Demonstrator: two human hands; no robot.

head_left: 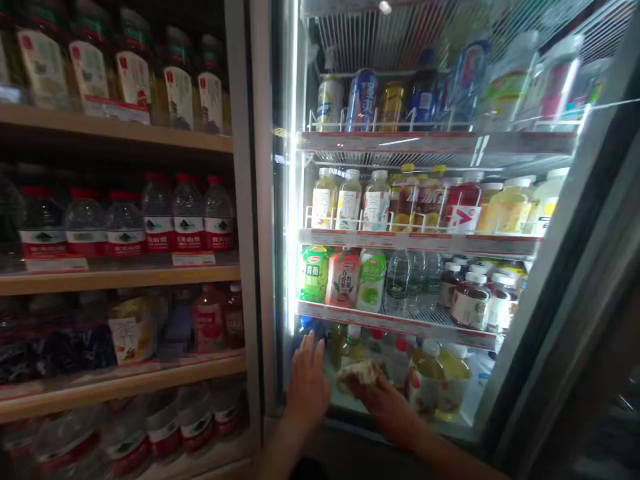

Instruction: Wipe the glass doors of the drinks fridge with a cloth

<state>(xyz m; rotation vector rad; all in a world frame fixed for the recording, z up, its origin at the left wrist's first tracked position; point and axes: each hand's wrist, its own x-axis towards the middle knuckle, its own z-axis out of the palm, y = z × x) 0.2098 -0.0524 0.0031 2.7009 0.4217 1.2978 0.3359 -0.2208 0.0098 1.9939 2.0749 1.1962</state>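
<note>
My left hand [307,379] is raised in front of the lowest shelf of the lit drinks fridge, fingers stretched out and holding nothing. To its right, my right hand [387,403] grips a crumpled, stained whitish cloth [361,373]. Both hands are low before the fridge's glass front [345,402]. Behind the cloth are blurred bottles, among them a green-yellow bottle [353,347]. Two large bottles of pale yellow drink [425,377] stand right of my right hand. Blur hides whether the cloth touches the glass.
Upper fridge shelves carry cans [362,100], tea bottles [349,200], colourful drink cartons [343,277] and dark-capped jars [470,301]. At left, open wooden shelves [120,280] hold red-capped water bottles [189,213] and others. A metal frame [243,220] separates shelves and fridge.
</note>
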